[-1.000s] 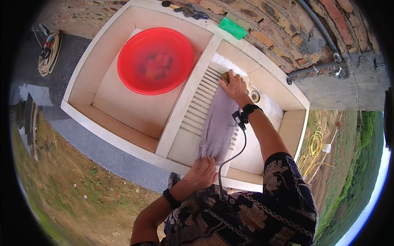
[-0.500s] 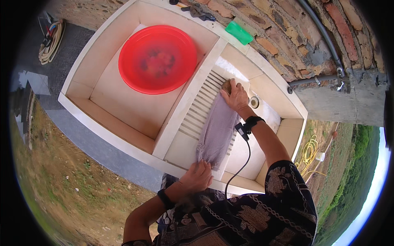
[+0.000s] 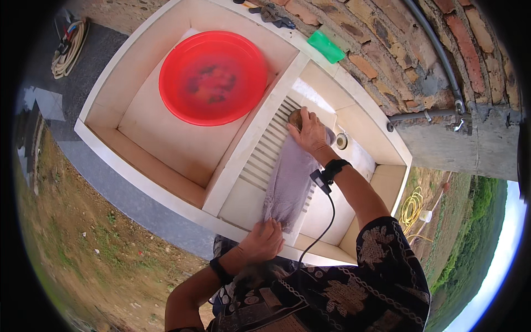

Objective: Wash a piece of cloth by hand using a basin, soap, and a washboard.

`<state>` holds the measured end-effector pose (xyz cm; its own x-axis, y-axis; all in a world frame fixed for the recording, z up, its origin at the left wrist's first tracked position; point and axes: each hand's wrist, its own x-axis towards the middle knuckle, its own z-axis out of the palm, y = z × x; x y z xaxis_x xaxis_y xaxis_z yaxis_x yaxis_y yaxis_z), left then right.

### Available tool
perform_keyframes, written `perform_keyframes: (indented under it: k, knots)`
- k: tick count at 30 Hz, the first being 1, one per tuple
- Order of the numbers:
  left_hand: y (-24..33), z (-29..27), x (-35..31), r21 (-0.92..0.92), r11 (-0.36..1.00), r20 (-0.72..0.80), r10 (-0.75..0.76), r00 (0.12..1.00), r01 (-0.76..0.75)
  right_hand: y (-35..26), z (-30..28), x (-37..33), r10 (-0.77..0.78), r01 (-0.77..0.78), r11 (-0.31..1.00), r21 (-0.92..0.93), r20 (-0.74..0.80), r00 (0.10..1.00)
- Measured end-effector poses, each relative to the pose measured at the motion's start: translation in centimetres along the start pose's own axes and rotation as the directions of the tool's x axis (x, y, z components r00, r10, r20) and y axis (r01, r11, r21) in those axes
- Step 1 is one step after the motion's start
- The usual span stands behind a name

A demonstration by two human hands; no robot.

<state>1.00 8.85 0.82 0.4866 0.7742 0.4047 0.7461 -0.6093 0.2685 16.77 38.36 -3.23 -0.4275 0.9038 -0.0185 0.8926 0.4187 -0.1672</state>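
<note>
A pale lilac cloth point(image 3: 290, 185) lies stretched along the ribbed washboard point(image 3: 264, 157) of an outdoor concrete sink point(image 3: 138, 166). The left hand point(image 3: 264, 240) pins its near end, fingers closed on the fabric; the right hand point(image 3: 310, 131) presses a brown scrubbing lump point(image 3: 294, 117) at the far end, fingers curled over it. Strokes are best kept along the cloth with the near end held taut. The raised divider sits just left, the drain point(image 3: 342, 141) just right; a red basin point(image 3: 213, 77) stands well apart.

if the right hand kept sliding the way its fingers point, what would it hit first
Probably the brown brush at the right hand's fingertips, then the ribbed washboard toward the basin's divider; depth is hard to judge.
</note>
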Motion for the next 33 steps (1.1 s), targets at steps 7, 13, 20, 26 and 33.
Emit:
perform_keyframes:
  k: [7,13,20,26,33]
  knots:
    - [-6.3,6.0,0.6,-0.013,0.999,0.046,-0.044,0.998,0.044,-4.0,4.0,-0.7,-0.183,0.135,0.964,0.227,0.207,0.961]
    - [-6.0,4.6,0.3,-0.036,0.999,0.019,-0.006,1.000,0.007,-4.5,2.4,-3.2,-0.519,0.509,0.846,0.157,0.028,0.854]
    - [-2.6,-1.5,-0.2,-0.082,0.997,0.001,0.015,1.000,-0.015,-1.5,-0.4,2.7,0.131,-0.129,0.990,-0.054,0.045,0.990]
    - [-3.6,-0.2,-0.3,-0.077,0.997,-0.028,0.005,1.000,-0.007,-8.3,-3.6,-11.4,-0.465,0.432,0.869,0.241,0.096,0.880]
    - [-1.8,-1.3,1.3,-0.048,0.998,0.039,0.049,0.998,-0.047,2.8,-2.1,2.0,0.089,-0.088,0.996,-0.031,0.014,0.996]
